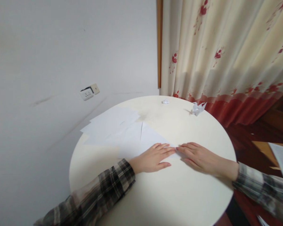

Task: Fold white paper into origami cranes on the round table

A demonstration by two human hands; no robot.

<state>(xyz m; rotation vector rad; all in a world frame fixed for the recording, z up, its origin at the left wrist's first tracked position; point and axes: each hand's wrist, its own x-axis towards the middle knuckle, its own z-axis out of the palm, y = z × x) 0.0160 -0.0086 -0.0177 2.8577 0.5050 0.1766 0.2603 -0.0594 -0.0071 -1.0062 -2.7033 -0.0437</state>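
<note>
A white sheet of paper, with a fold or slit near its top, lies on the round white table. My left hand rests flat on the sheet's lower part, fingers stretched to the right. At the sheet's right corner lie the fingertips of my right hand, which is also spread low over the table. The two hands' fingertips nearly meet there. Several loose white sheets overlap to the left and behind.
A folded paper shape stands near the table's back right edge, and a small crumpled paper piece lies at the back. Behind are a wall with a socket and a flowered curtain.
</note>
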